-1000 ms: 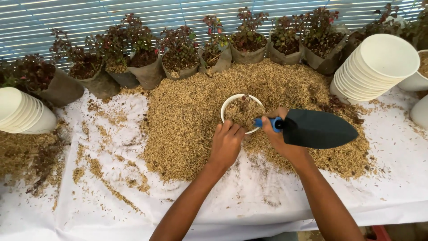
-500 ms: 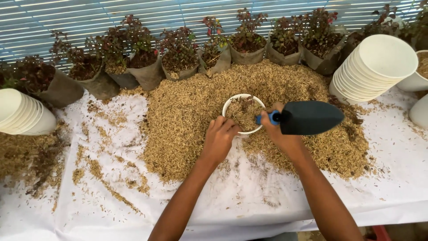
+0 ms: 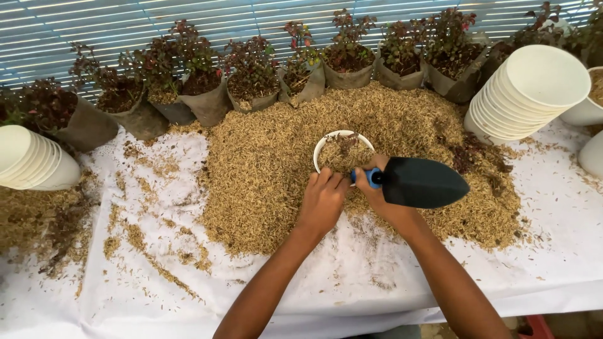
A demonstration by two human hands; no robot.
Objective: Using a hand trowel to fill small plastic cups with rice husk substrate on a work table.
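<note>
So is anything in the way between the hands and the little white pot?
Nothing visible is. The left hand already rests at the near rim of the small round white pot sunk in the heap of tan husks. The right hand sits beside it, gripping the dark trowel, whose blade points away from the pot.

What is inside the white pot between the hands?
The pot holds husk almost to the rim, with a small reddish sprig on top. Its lower part sits sunk in the husk pile, and the left hand covers its near edge, so the base cannot be seen.
</note>
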